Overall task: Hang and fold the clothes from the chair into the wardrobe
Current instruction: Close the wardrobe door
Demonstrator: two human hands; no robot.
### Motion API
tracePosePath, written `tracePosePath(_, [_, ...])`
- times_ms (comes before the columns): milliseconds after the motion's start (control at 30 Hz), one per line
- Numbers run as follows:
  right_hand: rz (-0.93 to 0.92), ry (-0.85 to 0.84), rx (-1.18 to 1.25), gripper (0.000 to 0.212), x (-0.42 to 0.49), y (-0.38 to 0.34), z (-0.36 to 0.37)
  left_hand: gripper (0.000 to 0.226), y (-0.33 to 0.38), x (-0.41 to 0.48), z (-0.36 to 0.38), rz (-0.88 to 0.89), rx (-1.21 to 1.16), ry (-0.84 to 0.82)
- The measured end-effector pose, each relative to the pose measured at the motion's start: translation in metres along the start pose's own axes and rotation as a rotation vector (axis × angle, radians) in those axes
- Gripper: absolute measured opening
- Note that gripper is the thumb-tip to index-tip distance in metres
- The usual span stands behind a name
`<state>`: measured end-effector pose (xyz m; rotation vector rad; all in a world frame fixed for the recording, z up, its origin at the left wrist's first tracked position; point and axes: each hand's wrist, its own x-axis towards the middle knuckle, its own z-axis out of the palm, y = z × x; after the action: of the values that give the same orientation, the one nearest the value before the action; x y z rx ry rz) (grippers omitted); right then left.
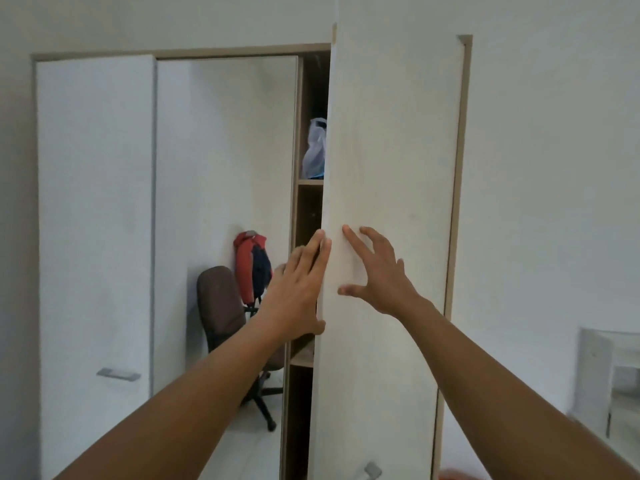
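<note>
Wardrobe (97, 202): right-hand door (388, 202) ajar, its free edge under my fingers. My left hand (294, 292) curls round that edge, fingers together; my right hand (377, 275) lies flat on the panel, fingers spread. Chair (221, 306) shows only in the mirror (225, 150), left of my fingertips. No garment in hand; I judge hanging and folding not begun.

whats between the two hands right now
The free edge of the part-open wardrobe door: the left hand wraps that edge, the right hand presses its front. Head view shows it.
</note>
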<state>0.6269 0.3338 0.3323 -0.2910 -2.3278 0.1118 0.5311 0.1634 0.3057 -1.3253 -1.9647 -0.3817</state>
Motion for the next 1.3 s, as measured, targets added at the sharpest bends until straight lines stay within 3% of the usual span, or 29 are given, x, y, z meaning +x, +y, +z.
tracePosePath(133, [0.033,0.007,-0.119,0.124,0.039,0.01,0.037,0.139,-0.051,0.025,0.025,-0.016,0.176,-0.037])
tracePosePath(500, [0.264,-0.079,-0.161,0.142,0.078,0.066,0.116,0.141,-0.126,0.084,0.114,-0.072,0.311,-0.085])
tracePosePath(833, [0.307,-0.095,-0.347,0.151,0.107,0.087,0.164,0.155,-0.159,0.122,0.195,-0.123,0.256,-0.143])
tracePosePath(1300, [0.354,-0.119,-0.382,0.153,0.127,0.095,0.186,0.158,-0.175,0.14,0.22,-0.12,0.255,-0.172])
